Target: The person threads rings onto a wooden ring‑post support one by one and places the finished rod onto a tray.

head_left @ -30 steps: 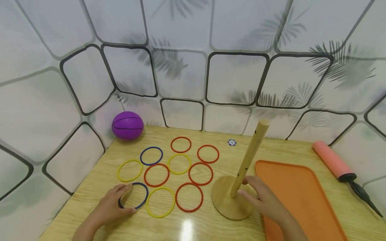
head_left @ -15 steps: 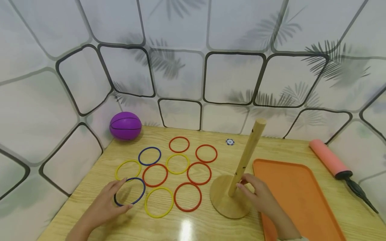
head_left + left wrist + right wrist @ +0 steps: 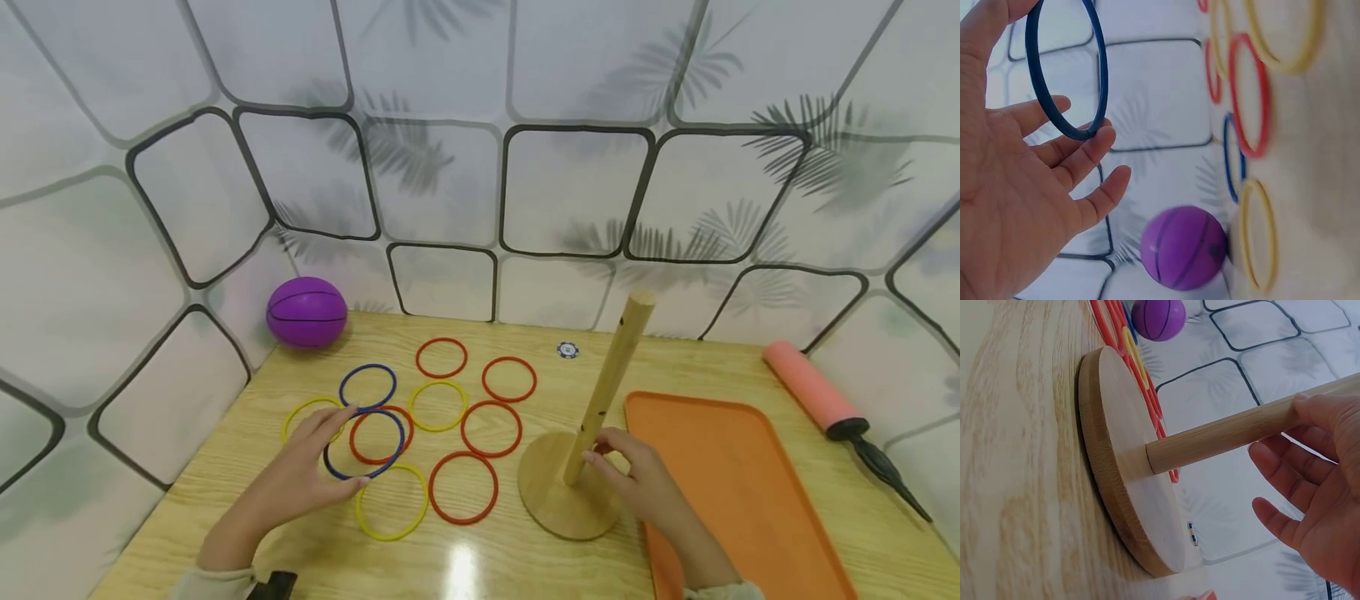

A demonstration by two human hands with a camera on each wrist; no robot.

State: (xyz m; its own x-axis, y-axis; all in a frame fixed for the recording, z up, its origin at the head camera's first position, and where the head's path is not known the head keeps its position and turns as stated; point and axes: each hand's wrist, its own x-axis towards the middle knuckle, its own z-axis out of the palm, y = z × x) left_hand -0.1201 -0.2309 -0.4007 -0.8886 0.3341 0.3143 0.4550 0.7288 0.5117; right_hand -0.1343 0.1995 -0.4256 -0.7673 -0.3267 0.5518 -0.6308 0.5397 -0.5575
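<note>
My left hand [image 3: 307, 467] pinches a blue ring [image 3: 1035, 69] between thumb and fingertips, raised off the table. In the head view this ring overlaps a red ring [image 3: 412, 429] lying beneath, with a yellow ring [image 3: 427, 496] just to its right. My right hand [image 3: 637, 479] holds a wooden post [image 3: 611, 375] low down, thumb on one side and fingers on the other. The post rises from a round wooden base [image 3: 543, 492] that rests on the table. No ring is on the post.
Several more red, yellow and blue rings lie flat around a yellow ring [image 3: 466, 406]. A purple ball [image 3: 307, 312] sits at the back left, a poker chip [image 3: 567, 350] near the wall. Right of the base are an orange tray [image 3: 720, 492] and a pink hand pump [image 3: 813, 387].
My left hand has picked the blue ring up off the table and carried it right, over the red ring. My right hand has closed in on the post, which stays standing in place.
</note>
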